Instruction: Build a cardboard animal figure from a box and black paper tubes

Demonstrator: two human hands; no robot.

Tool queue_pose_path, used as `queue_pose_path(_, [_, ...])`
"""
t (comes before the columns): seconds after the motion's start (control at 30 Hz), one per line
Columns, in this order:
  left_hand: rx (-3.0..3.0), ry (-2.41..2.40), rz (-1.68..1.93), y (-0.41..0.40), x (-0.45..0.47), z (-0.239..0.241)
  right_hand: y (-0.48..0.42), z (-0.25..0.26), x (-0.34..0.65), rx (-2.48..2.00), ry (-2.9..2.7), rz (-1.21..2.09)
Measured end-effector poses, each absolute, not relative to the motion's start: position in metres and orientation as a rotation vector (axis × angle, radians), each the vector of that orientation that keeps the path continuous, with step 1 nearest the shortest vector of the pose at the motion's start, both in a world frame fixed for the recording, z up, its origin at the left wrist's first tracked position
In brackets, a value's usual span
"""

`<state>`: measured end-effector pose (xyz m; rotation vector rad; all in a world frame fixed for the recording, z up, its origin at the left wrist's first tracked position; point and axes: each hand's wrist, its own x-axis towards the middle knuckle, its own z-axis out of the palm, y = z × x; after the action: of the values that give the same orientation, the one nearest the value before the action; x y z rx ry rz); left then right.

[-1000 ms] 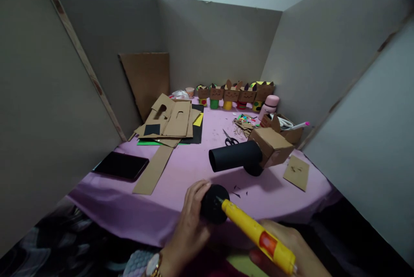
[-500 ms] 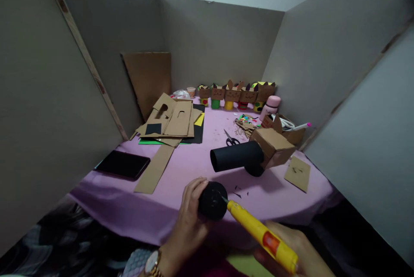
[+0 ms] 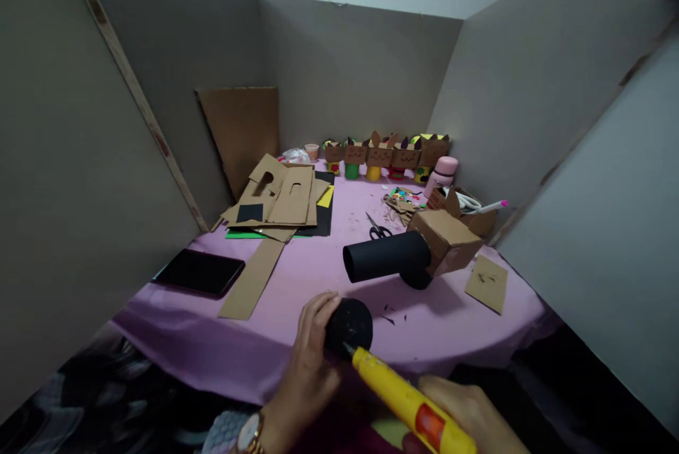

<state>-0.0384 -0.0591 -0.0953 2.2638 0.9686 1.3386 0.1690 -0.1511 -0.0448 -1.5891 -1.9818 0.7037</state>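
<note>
My left hand (image 3: 312, 348) is wrapped round a short black paper cylinder (image 3: 356, 319) above the table's front edge, its round end face turned up toward me. In my right hand (image 3: 467, 404), partly hidden, is a yellow glue gun (image 3: 390, 390) with an orange-red patch on its body. Its nozzle meets the lower edge of the cylinder's round end; whether glue comes out is too small to tell. Beyond my hands lies a cardboard box head with ears (image 3: 445, 235), joined to a long black tube (image 3: 387, 257) that points left.
Scissors (image 3: 378, 230) lie behind the tube, and cardboard scraps (image 3: 400, 208) beyond them. At left are a dark tablet (image 3: 200, 272), a cardboard strip (image 3: 253, 281) and cut cardboard sheets (image 3: 291, 199). Several small cardboard-headed figures (image 3: 380, 155) stand along the back, beside a pink bottle (image 3: 441, 172).
The glue gun's nozzle has moved left and down across the cylinder's end, from its right side to its lower edge. My left hand keeps its hold on the cylinder.
</note>
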Motion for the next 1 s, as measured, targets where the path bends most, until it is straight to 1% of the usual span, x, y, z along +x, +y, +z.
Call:
queue_pose_path(0.07, [2.259, 0.944, 1.318, -0.061, -0.038, -0.095, -0.149, -0.044, 0.168, -1.559, -1.977, 0.705])
queue_pose_path(0.23, [2.260, 0.889, 1.294, -0.064, -0.037, -0.092, -0.147, -0.030, 0.167, -1.491, -1.893, 0.827])
queue_pose_path(0.37, [2.278, 0.885, 1.316, -0.063, -0.035, -0.091, -0.147, -0.018, 0.171, -1.544, -1.912, 0.792])
queue_pose_path(0.6, [2.263, 0.893, 1.305, -0.064, -0.035, -0.091, -0.146, -0.023, 0.177, -1.559, -1.883, 0.662])
queue_pose_path(0.83, [2.242, 0.843, 1.260, -0.064, -0.034, -0.090, -0.145, -0.017, 0.169, -1.516, -1.929, 0.725])
queue_pose_path(1.0, [2.234, 0.846, 1.255, -0.065, -0.035, -0.092, -0.146, -0.027, 0.170, -1.495, -1.925, 0.792])
